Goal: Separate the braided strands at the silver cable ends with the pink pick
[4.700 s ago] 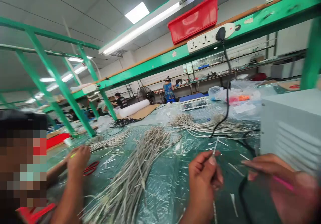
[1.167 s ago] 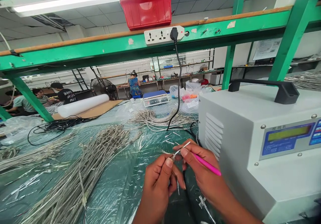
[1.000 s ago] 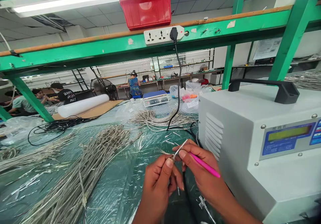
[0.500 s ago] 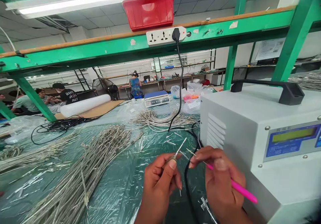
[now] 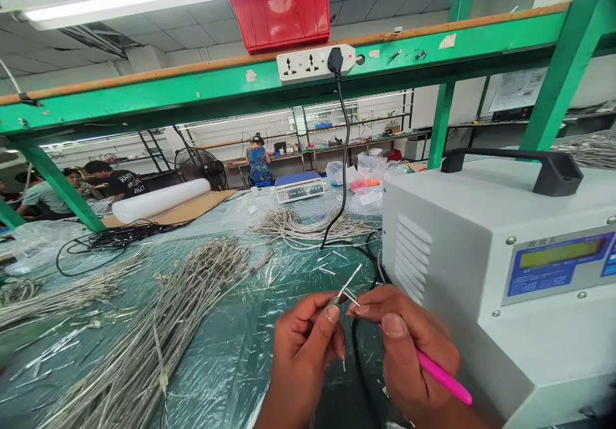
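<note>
My left hand (image 5: 302, 355) is closed around a thin cable (image 5: 347, 283), pinching it between thumb and index finger. White wire ends stick out past the fingertips, one pointing up and another toward my right hand. My right hand (image 5: 416, 345) is closed on a tool with a pink handle (image 5: 443, 376). The handle points down to the right, and the tool's front end is hidden behind my fingers. My right fingertips are at the side wire end; whether they pinch it I cannot tell.
A large bundle of grey cables (image 5: 192, 301) lies to the left, another bundle (image 5: 308, 225) behind. A grey machine (image 5: 437, 198) stands close on the right. A black cord (image 5: 344, 153) hangs from the power strip (image 5: 303, 63). Beyond are a scale (image 5: 301, 188) and several people.
My right hand has moved left, bringing its fingertips to the wire end at my left hand. The thin tip seen earlier at my right fingers is no longer visible. The view has shifted slightly.
</note>
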A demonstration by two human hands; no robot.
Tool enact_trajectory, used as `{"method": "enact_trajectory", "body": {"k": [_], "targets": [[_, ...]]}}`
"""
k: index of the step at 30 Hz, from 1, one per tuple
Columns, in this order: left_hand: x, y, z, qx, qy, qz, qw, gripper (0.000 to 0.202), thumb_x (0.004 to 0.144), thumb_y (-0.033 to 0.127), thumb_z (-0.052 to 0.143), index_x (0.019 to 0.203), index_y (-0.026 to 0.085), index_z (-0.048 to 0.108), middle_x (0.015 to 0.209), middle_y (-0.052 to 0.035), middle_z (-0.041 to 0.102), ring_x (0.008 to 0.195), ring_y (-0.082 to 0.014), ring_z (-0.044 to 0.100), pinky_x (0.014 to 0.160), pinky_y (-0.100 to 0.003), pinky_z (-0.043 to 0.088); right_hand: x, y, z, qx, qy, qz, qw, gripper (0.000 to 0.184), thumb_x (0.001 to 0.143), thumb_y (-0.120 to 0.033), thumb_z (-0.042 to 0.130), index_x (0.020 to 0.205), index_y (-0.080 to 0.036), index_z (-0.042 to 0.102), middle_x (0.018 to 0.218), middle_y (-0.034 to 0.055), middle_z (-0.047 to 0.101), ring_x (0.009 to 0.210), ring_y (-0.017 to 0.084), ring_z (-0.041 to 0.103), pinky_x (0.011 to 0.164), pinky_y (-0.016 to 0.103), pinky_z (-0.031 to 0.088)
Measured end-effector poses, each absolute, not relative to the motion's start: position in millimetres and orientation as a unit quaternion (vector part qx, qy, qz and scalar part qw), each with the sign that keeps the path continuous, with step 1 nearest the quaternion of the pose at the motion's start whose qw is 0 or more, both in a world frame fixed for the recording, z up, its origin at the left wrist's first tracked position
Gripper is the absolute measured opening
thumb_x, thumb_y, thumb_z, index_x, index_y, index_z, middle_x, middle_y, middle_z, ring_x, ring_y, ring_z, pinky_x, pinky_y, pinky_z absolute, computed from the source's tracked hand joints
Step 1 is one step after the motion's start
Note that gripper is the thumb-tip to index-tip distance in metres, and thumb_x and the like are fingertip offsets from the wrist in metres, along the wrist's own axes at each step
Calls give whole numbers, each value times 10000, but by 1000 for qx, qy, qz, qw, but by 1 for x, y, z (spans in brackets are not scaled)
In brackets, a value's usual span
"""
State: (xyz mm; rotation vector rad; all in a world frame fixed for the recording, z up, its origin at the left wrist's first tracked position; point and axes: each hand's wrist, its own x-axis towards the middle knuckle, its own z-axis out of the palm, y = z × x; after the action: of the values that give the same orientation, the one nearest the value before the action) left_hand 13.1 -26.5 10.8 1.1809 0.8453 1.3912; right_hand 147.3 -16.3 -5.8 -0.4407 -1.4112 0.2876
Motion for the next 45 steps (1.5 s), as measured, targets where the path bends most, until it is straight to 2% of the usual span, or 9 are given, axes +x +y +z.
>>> {"method": "enact_trajectory", "body": {"k": [8,15,30,37,45], "targets": [[13,-28,13,491,374,584,527,311,807,440,731,921,151,743,477,35,524,425,-50,386,420,-154,270,148,-18,-4,-209,-652,137,716,223,962,-116,445,959,-190,655,832,42,653,783,174,645,665,298,496],[13,-28,12,491,380,590,515,312,800,434,737,936,154,748,478,30,530,438,-61,399,435,-167,293,145,-17,-6,-203,-635,133,733,223,957,-110,454,953,-184,664,811,50,662,785,194,646,675,325,498],[16,-29,13,497,403,625,447,169,780,300,753,909,193,770,476,35,565,458,-85,463,492,-199,395,148,-18,-4,-212,-643,150,720,241,974,-136,433,936,-185,665,802,51,661,772,189,648,662,321,495],[17,-28,15,495,400,624,453,156,780,315,754,891,207,778,473,35,560,458,-82,459,495,-194,384,146,-17,-5,-200,-632,164,731,251,981,-151,431,941,-185,677,803,70,667,760,201,644,645,329,490],[12,-27,13,506,399,602,473,195,802,345,744,924,195,770,476,33,553,439,-58,416,452,-167,318,145,-17,-4,-190,-631,179,731,236,969,-143,445,944,-191,675,792,49,655,725,188,644,617,312,488]]}}
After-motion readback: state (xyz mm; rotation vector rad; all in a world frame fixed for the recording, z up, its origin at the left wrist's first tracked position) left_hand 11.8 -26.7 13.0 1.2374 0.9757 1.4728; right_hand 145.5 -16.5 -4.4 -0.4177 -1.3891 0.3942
